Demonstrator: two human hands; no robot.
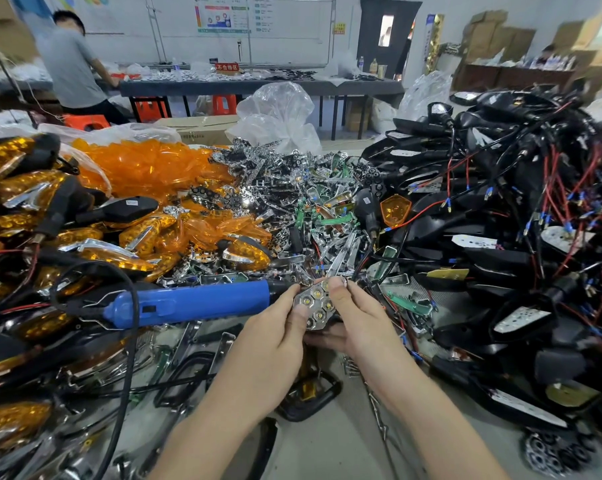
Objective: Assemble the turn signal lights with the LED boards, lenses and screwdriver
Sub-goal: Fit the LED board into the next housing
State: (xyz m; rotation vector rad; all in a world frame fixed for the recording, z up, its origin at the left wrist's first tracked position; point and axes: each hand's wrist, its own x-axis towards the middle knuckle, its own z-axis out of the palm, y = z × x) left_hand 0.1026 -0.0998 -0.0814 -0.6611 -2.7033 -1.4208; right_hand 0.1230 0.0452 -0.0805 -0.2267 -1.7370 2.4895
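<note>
At nine o'clock on the bench (330,441) lies a heap of assembled turn signal lights (26,209), amber faces in black housings with chrome trim. Just beyond them, toward eleven o'clock, a clear bag spills loose amber lenses (147,168). Below that, a blue electric screwdriver (192,301) lies on its side across the pile, its dark nose pointing toward three o'clock and ending just beside the left hand; its black cord (126,358) loops down toward seven o'clock.

At the centre both hands meet over one part. The left hand (272,341) comes in from six o'clock with its thumb pressed on the left edge of a chrome reflector plate (318,308) that carries a cluster of round LED cups. The right hand (358,320) pinches the same plate from the other side, thumb on its top corner, fingers curled beneath. Something dark sits under the plate between the palms, but what it is cannot be told.

Behind the hands, at twelve o'clock, a glittering mound of chrome reflectors and green LED boards (303,209) fills the middle of the bench, with a crumpled clear plastic bag (279,116) rising behind it. One loose amber lens (395,209) rests at the mound's right edge.

From one o'clock round to four o'clock, black housings (500,237) with red and black wires are stacked high, several showing white boards in their openings.

Far back at ten o'clock, a person in a grey shirt (69,67) stands at another long bench.
</note>
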